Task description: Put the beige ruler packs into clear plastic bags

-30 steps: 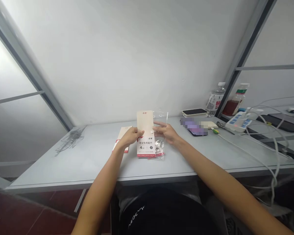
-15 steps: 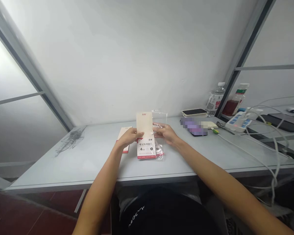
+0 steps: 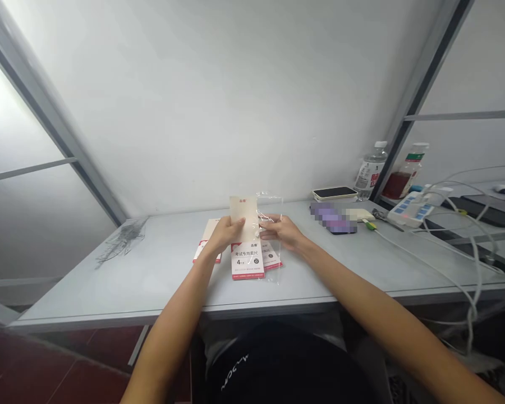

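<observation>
My left hand (image 3: 226, 233) grips the left edge of a cream and white ruler set packet (image 3: 247, 261) with a red strip along its bottom and printed Chinese text. The packet stands tilted up above the desk. On its right side, my right hand (image 3: 284, 231) is closed on a clear plastic bag (image 3: 273, 202), which overlaps the packet's right edge. How far the packet sits inside the bag I cannot tell. A small white bit shows at my right fingertips. Behind lie a similar packet (image 3: 202, 247) on the left and another (image 3: 272, 259) on the right, both partly hidden.
Crumpled clear plastic (image 3: 124, 241) lies on the desk (image 3: 151, 286) at left. At the right are a phone (image 3: 335, 193), a blurred purple item (image 3: 333, 217), a water bottle (image 3: 369, 171), a bottle of dark red liquid (image 3: 405, 171), a power strip (image 3: 410, 209) and white cables.
The held packet and the clear bag have shifted slightly left and down with both hands. More of the two packets behind shows now.
</observation>
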{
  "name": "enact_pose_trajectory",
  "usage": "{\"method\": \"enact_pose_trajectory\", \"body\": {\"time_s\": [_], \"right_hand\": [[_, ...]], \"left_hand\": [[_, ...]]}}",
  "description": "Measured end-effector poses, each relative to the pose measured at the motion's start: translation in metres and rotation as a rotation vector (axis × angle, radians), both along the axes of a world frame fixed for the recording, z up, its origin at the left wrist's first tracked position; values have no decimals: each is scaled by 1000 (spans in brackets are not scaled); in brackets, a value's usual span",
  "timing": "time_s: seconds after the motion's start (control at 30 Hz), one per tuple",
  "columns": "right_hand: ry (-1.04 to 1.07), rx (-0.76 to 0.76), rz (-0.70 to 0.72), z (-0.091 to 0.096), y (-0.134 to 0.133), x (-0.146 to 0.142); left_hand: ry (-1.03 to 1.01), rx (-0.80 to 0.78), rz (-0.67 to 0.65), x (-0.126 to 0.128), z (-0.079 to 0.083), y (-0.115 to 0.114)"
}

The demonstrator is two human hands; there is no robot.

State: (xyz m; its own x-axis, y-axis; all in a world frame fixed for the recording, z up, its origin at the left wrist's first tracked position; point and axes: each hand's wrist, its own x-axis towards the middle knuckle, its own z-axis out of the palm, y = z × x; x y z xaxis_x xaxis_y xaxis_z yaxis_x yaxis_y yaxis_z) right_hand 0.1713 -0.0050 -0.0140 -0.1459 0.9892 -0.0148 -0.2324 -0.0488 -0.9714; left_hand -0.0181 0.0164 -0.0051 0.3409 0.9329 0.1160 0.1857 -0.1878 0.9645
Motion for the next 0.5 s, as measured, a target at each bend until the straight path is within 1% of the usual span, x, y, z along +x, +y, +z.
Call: {"method": "enact_pose_trajectory", "body": {"time_s": [0.23,0.4,0.5], "right_hand": [[-2,-22,-6,-1,1,0],[-19,-9,-36,0,0,-2],[-29,12,-56,-1,-1,-3]], "left_hand": [[111,84,65,2,2,-2],[322,204,190,5,6,-5],[409,270,225,6,7,-6]]}}
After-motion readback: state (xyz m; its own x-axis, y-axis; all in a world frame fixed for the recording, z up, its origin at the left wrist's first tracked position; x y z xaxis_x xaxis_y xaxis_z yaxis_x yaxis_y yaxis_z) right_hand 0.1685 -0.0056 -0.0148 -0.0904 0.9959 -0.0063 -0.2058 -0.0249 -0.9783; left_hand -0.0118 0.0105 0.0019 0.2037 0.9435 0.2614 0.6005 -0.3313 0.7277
